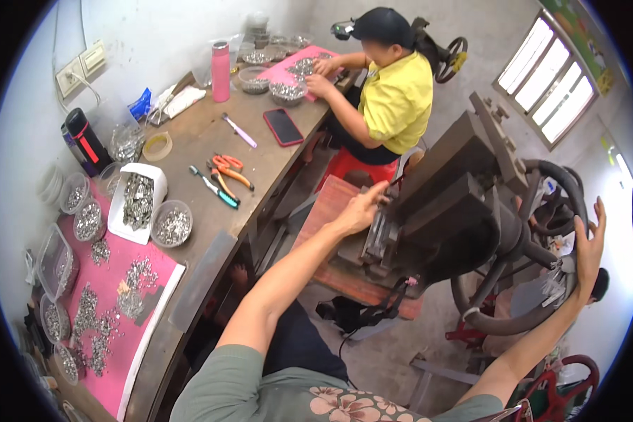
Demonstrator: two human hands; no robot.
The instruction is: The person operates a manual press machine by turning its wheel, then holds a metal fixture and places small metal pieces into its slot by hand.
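A dark metal hand press (pixel 436 204) stands in front of me on a reddish wooden board (pixel 323 211). My left hand (pixel 361 211) reaches to its metal die block (pixel 381 239), fingertips drawn together at the upper edge. Whatever those fingers hold is too small to make out. On the right, my right hand (pixel 589 246) lies against the rim of the press's big handwheel (pixel 577 190), its fingers stretched upward and apart. The wheel's spokes run toward the press body.
Along the left runs a workbench (pixel 200 141) with a pink mat (pixel 112 281), tubs of small metal parts (pixel 171 224), pliers (pixel 225 176) and a phone (pixel 283 127). A person in a yellow shirt (pixel 399 98) sorts parts at its far end. Another person (pixel 527 302) sits beyond the wheel.
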